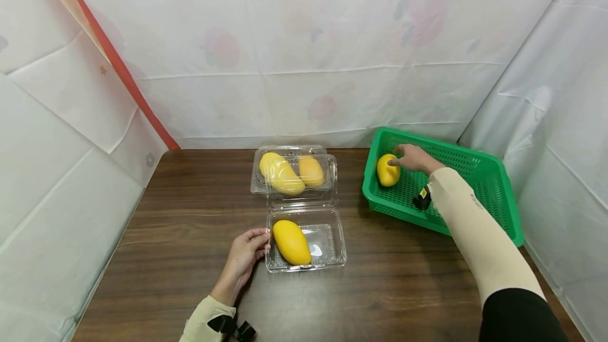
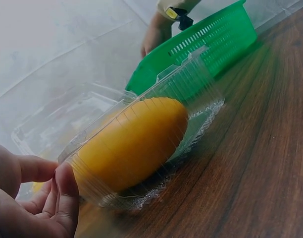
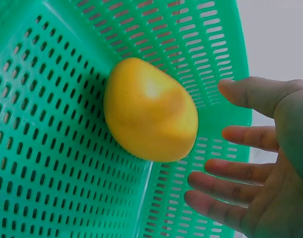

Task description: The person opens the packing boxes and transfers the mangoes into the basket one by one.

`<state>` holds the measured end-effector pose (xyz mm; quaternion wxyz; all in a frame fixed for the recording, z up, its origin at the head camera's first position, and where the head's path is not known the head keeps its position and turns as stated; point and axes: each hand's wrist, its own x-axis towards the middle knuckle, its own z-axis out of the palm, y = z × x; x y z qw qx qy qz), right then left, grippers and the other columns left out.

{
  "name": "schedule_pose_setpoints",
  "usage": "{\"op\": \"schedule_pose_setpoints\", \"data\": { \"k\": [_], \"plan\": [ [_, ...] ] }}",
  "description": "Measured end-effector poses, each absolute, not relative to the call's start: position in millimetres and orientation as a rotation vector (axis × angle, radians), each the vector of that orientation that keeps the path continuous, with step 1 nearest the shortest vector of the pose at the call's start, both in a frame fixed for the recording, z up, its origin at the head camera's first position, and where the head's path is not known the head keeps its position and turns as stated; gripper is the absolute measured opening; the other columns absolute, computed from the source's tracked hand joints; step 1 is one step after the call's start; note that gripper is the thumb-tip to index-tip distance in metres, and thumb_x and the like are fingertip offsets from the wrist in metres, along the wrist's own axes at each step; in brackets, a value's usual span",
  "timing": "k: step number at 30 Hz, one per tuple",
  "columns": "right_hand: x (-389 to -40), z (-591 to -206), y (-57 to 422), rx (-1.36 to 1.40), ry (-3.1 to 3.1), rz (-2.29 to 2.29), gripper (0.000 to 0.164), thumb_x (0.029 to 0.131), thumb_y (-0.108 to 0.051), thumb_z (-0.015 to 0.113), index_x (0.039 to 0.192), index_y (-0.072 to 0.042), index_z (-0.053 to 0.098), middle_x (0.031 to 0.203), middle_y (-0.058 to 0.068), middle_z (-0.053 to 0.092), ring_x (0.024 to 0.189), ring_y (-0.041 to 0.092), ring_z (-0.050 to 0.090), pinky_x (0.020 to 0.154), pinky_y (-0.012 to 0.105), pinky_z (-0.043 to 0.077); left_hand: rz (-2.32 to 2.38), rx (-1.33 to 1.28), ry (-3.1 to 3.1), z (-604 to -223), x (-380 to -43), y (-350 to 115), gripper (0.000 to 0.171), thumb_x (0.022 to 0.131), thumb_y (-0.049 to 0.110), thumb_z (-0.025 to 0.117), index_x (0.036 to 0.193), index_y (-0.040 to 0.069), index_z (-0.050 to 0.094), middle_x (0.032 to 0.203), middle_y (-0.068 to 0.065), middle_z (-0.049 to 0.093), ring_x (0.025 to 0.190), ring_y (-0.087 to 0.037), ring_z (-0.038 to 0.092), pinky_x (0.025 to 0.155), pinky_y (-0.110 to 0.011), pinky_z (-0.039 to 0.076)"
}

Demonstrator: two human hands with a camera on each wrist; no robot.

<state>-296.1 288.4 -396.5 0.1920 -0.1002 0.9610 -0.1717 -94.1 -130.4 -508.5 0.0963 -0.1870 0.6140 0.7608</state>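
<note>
My left hand (image 1: 244,257) pinches the left edge of a clear plastic clamshell box (image 1: 330,244) between thumb and fingers. One yellow mango (image 1: 291,241) lies in the left part of that box, whose lid is folded back. In the right wrist view, my right hand (image 3: 260,168) has its fingers extended, apart from another yellow mango (image 3: 149,111). This mango rests in a corner of the green plastic basket (image 1: 489,194), the only fruit visible there.
Behind the front box stands a second clear box (image 1: 258,186) holding two mangoes (image 1: 285,176), partly overlapped by the front box's raised lid (image 1: 304,200). All stands on a dark wooden table (image 1: 190,215). White sheets (image 1: 304,41) hang at the back and both sides.
</note>
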Motion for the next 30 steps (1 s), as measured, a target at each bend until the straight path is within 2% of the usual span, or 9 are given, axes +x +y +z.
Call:
{"op": "schedule_pose_setpoints", "data": {
  "k": [7,15,30],
  "plan": [
    [-293.7,-390.8,282.8,-0.311,2.703,-0.499,0.057,0.1,-0.033,0.053,0.141,0.005,0.042,0.136,0.032,0.047,0.12,0.046,0.049,0.094,0.058,0.046,2.26,-0.552,1.819,-508.8,-95.0,-130.6,0.027,0.094,0.001,0.057,0.116,-0.013,0.052,0.076,0.002,0.057,0.06,-0.005,0.055,0.057,-0.016,0.05],
    [-290.7,-387.0,280.9,-0.303,2.702,-0.545,0.056,0.1,-0.033,0.052,0.141,0.004,0.042,0.136,0.033,0.046,0.121,0.046,0.049,0.094,0.058,0.046,2.229,-0.55,1.915,-510.6,-94.4,-129.6,0.024,0.093,0.001,0.06,0.113,-0.012,0.056,0.075,0.0,0.063,0.059,-0.006,0.058,0.056,-0.016,0.051],
    [-290.2,-369.4,258.5,-0.358,2.697,-0.595,0.057,0.1,-0.035,0.054,0.144,-0.002,0.04,0.143,0.031,0.041,0.128,0.046,0.044,0.101,0.061,0.042,2.202,-0.566,1.912,-508.8,-95.6,-132.6,0.028,0.094,0.003,0.057,0.118,-0.011,0.055,0.075,0.003,0.06,0.061,-0.007,0.057,0.057,-0.016,0.05]
  ]
}}
